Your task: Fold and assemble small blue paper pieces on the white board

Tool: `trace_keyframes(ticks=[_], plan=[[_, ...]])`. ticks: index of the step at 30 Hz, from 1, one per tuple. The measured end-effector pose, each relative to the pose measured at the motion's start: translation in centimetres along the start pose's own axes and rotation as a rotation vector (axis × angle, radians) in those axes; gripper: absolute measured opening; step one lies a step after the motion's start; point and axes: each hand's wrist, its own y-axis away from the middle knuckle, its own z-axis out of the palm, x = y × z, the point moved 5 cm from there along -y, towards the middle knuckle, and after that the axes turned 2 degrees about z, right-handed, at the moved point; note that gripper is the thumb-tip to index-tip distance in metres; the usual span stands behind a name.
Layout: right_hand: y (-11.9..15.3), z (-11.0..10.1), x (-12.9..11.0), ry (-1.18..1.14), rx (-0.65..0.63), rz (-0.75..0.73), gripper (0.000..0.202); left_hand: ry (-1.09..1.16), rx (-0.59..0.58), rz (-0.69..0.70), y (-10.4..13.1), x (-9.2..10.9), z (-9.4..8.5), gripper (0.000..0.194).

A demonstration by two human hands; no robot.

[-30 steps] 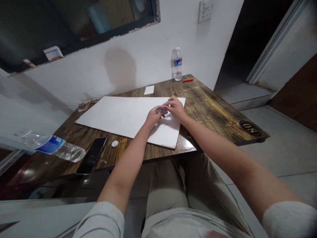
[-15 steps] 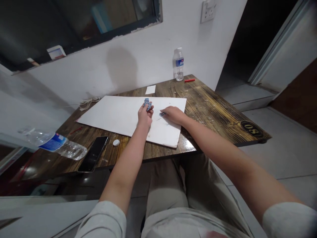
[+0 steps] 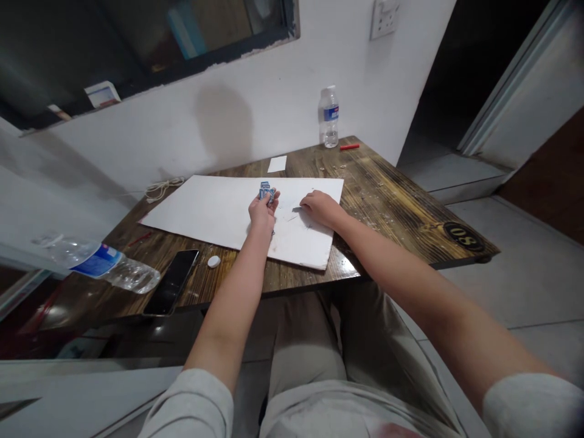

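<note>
Several small blue-and-white cards point(image 3: 266, 193) stick up fanned out from my left hand point(image 3: 262, 212), which is closed around them. They stand over the middle of the white board point(image 3: 201, 204). My right hand point(image 3: 322, 208) is at the board's right part with its fingers curled and pressed together. A dark sliver shows at its fingertips; whether it is a card's edge or shadow I cannot make out. Thin pen-like marks point(image 3: 291, 217) are on the board just left of those fingers.
Along the left stand a lying water bottle point(image 3: 103, 261), a black phone point(image 3: 172, 283) and a white cap point(image 3: 213, 261). At the back are a white paper slip point(image 3: 277, 164), an upright bottle point(image 3: 331, 118) and a red pen-like stick point(image 3: 349, 146). A white cable point(image 3: 164, 188) lies by the wall.
The blue card seen under my right fingertips is no longer plainly visible, and that hand has shifted slightly right. My left hand with its cards has moved a little left.
</note>
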Motion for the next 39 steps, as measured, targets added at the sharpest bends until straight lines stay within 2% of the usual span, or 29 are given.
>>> trace_keyframes(ticks=[5,12,15,19,24,30,35,39], plan=[[0.1,-0.4,0.3,-0.012,0.061,0.047,0.022,-0.096,-0.092,-0.022,0.2,-0.4,0.5,0.012],[0.0,-1.9,2.0,-0.250,0.339,0.134,0.015,-0.240,-0.196,-0.095,1.1,-1.0,1.4,0.013],[0.1,-2.2,2.5,-0.356,0.403,0.164,0.015,-0.293,-0.228,-0.116,1.5,-1.1,1.6,0.011],[0.3,-2.3,2.6,-0.399,0.427,0.179,0.017,-0.337,-0.263,-0.120,1.8,-1.3,1.8,0.012],[0.3,-2.2,2.2,-0.418,0.451,0.120,0.020,-0.356,-0.363,-0.219,2.2,-2.0,2.2,0.015],[0.4,-2.3,1.6,-0.416,0.439,0.054,0.021,-0.345,-0.454,-0.257,2.8,-2.1,2.7,0.024],[0.4,-2.1,1.6,-0.509,0.415,0.082,0.025,-0.331,-0.447,-0.262,2.7,-2.0,2.7,0.027],[0.1,-1.5,1.8,-0.549,0.342,0.158,0.026,-0.303,-0.438,-0.282,2.6,-2.2,2.8,0.026]])
